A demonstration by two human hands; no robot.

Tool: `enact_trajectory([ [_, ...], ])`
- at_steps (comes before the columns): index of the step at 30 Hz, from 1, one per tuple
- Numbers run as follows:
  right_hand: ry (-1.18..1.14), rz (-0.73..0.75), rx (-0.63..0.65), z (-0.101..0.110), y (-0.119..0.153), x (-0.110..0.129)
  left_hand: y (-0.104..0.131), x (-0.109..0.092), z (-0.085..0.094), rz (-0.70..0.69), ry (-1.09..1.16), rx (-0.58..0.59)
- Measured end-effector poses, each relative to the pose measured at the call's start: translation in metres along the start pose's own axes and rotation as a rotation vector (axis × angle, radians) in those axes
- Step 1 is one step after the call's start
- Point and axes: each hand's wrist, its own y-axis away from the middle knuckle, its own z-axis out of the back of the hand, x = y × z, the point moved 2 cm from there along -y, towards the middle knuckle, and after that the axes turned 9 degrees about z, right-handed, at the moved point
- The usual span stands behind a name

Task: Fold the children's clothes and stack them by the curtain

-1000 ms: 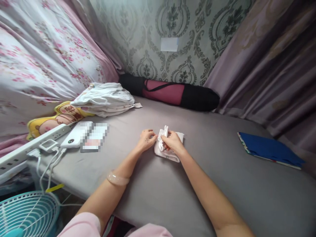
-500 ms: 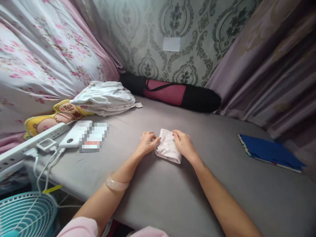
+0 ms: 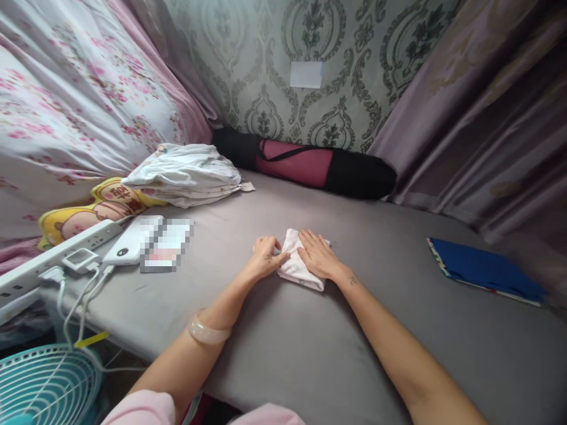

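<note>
A small folded cloth, white to pale pink with faint prints, lies on the grey bed sheet. My right hand is spread flat over its upper right part, fingers stretched out and pressing down. At the left edge, my left hand has its fingers curled and its thumb laid on the cloth, holding that side. The left fingertips are partly hidden. A pale bangle circles my left forearm.
At left are a power strip, a white power bank, a blurred card-like item, a yellow plush and a fan. Crumpled white fabric and a black-and-maroon bag lie behind; folded blue cloth lies right.
My right hand has gone from gripping the cloth's upper right edge to lying flat on top of it. The left hand stays at the left edge, almost unmoved.
</note>
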Motion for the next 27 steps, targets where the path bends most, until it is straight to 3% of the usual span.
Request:
enact_trajectory([
  [5, 0.023, 0.032, -0.077, 0.009, -0.004, 0.017, -0.004, 0.003, -0.001, 0.031, 0.061, -0.040],
  [13, 0.033, 0.024, -0.083, -0.012, -0.024, 0.029, -0.009, 0.005, -0.001, 0.074, 0.138, -0.088],
  [27, 0.137, 0.147, -0.097, -0.016, -0.001, 0.043, -0.013, 0.007, -0.002, 0.077, 0.175, -0.108],
])
